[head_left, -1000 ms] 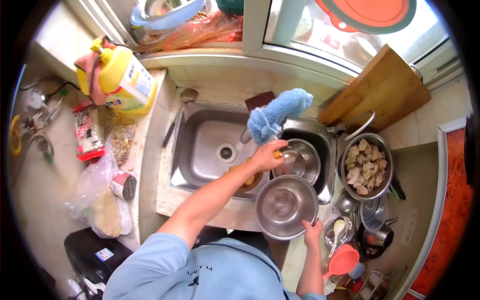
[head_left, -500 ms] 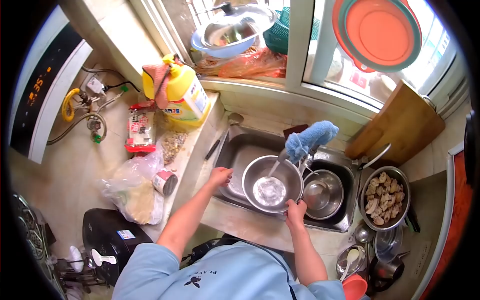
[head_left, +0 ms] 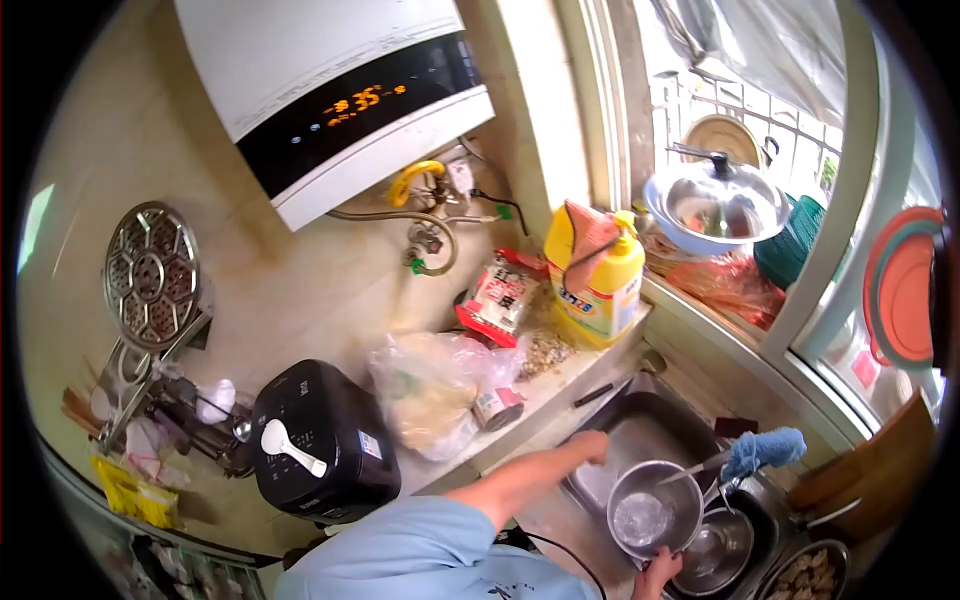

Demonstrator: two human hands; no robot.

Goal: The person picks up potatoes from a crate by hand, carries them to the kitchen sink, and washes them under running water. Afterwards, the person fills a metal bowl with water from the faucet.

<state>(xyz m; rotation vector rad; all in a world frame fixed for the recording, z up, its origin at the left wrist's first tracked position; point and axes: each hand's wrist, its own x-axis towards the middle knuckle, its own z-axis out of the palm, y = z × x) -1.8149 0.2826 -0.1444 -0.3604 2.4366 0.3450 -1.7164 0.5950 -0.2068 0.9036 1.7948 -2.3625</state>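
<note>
A steel bowl (head_left: 622, 532) with water in it is over the divider of the double sink (head_left: 640, 410), below the faucet (head_left: 704, 464). A stream of water falls from the spout into it. My right hand (head_left: 658, 572) is closed on the bowl's near rim. Over the left edge of the sink, my left hand (head_left: 590, 447) is apart from the bowl, its fingers curled and nothing seen in them. A blue cloth (head_left: 765, 453) hangs on the faucet. Another steel bowl (head_left: 722, 548) sits in the right basin.
A black rice cooker (head_left: 325, 440) with a white paddle stands left on the counter. Plastic bags (head_left: 425, 390), a can (head_left: 497, 408), a red-and-white packet (head_left: 502, 298) and a yellow jug (head_left: 600, 290) line the ledge. A bowl of meat pieces (head_left: 808, 575) is at lower right.
The view has swung left, so the rice cooker and water heater show more fully and the sink is at lower right. My right hand still grips the bowl; my left stays by the sink edge.
</note>
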